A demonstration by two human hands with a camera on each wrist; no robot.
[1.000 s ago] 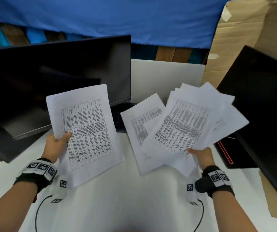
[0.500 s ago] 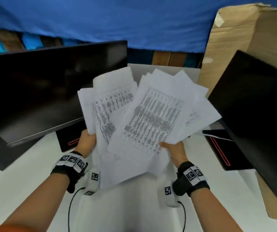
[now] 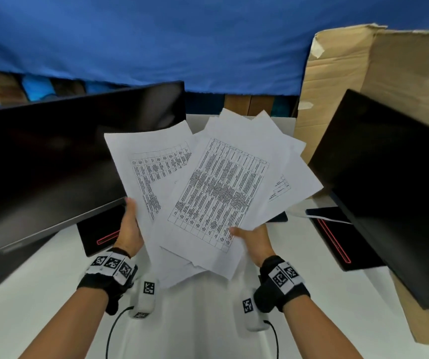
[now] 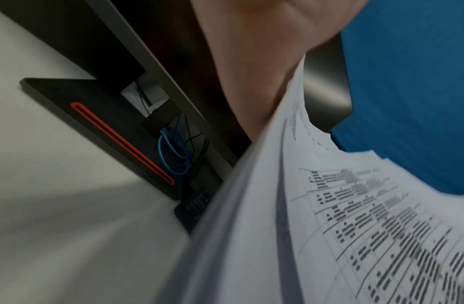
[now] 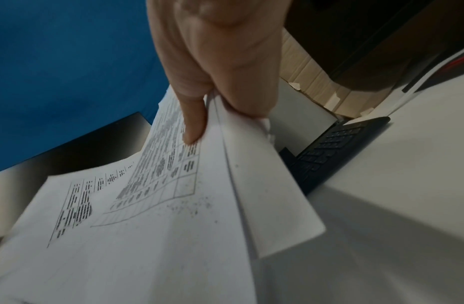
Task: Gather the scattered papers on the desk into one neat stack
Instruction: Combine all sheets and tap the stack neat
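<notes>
Several white printed papers [image 3: 218, 193] are fanned out unevenly, held up above the white desk [image 3: 53, 281] between both hands. My left hand [image 3: 130, 226] holds the left edge of the bundle [image 4: 316, 216], its fingers hidden behind the sheets. My right hand [image 3: 253, 237] pinches the lower right part, thumb on top of the printed table. In the right wrist view the thumb [image 5: 193, 123] presses on the top sheet [image 5: 137, 216] and the fingers lie under it. One more sheet [image 3: 322, 216] lies flat on the desk at the right.
A black monitor [image 3: 66, 156] stands at the left with its red-lined base [image 3: 99, 231]. Another monitor [image 3: 394, 182] stands at the right, also on a base [image 3: 343, 239]. A dark keyboard [image 5: 337, 148] lies behind the papers. Cardboard [image 3: 363, 81] rises at back right.
The left-hand sheets have been brought against the right-hand bundle, and both hands now hold one fanned pile, raised a little higher over the desk.
</notes>
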